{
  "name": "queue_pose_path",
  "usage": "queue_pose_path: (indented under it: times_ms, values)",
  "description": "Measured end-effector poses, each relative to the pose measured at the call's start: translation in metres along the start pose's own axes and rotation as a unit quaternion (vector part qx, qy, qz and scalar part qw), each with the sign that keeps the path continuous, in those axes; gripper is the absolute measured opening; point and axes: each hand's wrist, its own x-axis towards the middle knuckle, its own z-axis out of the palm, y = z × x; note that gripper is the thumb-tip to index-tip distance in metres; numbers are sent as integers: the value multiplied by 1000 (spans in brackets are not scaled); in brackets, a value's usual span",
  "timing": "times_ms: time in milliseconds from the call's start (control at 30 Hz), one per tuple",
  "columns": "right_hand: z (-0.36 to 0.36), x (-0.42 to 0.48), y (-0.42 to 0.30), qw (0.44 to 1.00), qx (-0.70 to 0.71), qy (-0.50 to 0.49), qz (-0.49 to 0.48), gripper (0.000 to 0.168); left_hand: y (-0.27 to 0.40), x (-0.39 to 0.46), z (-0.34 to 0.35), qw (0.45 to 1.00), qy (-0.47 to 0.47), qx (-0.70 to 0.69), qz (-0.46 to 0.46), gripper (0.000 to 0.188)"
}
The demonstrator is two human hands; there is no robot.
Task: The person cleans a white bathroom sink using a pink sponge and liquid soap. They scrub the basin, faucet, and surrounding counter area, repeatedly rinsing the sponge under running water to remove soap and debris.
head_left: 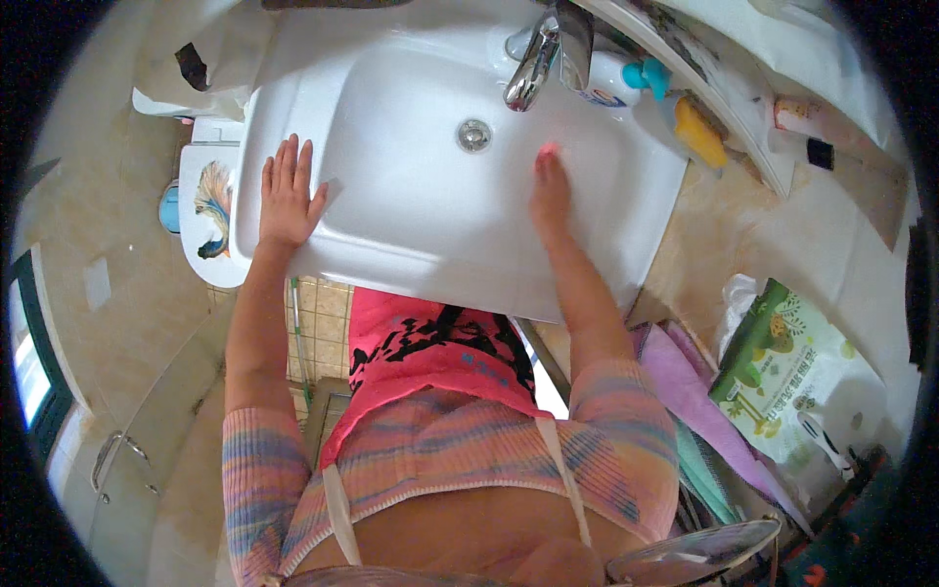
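My left hand (287,202) lies flat, palm down, on the left rim of a white ceramic washbasin (411,176). Its fingers are slightly spread and it holds nothing. Over the right side of the bowl is my right hand (552,194), its fingers close together and pointing towards the tap. A small bright pink-red spot shows at those fingertips; whether it is a held thing cannot be told. The round metal drain (474,136) is to the left of this hand. Above both stands a chrome tap (532,70), with no water seen running.
Behind the tap are a white bottle with a teal pump (612,79) and a yellow bottle (698,132). A toilet with a closed lid (192,169) stands left of the basin. At right hang purple cloth (682,389) and a green-and-white printed pack (796,374).
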Motion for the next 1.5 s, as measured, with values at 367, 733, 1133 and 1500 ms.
queue_pose_path:
  times_ms: [367,733,1133,1500]
  values:
    - [50,101,-183,891,-181,-47,-414,64,-2,1,1,1000,-19,16,-3,69]
    - [-5,48,-140,713,653,-37,254,32,7,4,29,996,59,-61,-26,67]
    - [-52,84,-169,332,932,-23,141,40,265,189,-82,428,-83,-899,-50,89]
    - [-43,85,-154,333,928,-46,159,37,254,155,-70,872,151,-453,105,71]
